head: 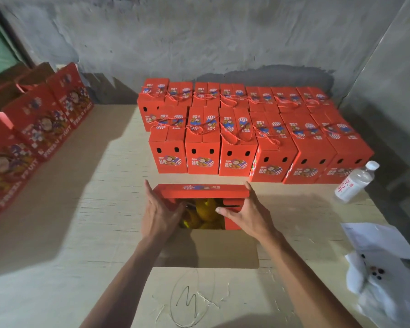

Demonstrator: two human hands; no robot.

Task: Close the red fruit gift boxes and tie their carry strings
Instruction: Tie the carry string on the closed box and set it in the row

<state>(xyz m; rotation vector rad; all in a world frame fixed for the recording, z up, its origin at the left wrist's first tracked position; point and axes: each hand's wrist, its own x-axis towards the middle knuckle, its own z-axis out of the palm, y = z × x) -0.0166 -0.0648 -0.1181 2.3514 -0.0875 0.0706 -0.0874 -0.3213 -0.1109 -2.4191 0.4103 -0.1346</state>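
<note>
Head view: open box (200,209) on worktop (92,209), near edge, yellow fruit (205,213) showing inside. Left hand (160,213) flat on left flap, fingers straight. Right hand (244,213) pressing right flap, fingers straight. Tied boxes (253,131) in rows behind. Bottle (354,182) right.

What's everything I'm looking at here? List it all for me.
Open box: one, red, in front of the person, top flaps not yet shut.
Fruit: several, yellow, inside the open box.
Closed boxes: about fourteen, red, strings tied, in two rows by the far wall.
Flat boxes: several, red, leaning at the left.
Water bottle: one, clear, white cap, at the right.
Plastic bag: one, white, near right.
Cardboard sheet: tan, under everything.
Left hand: on the box's left side.
Right hand: on its right side.
</note>
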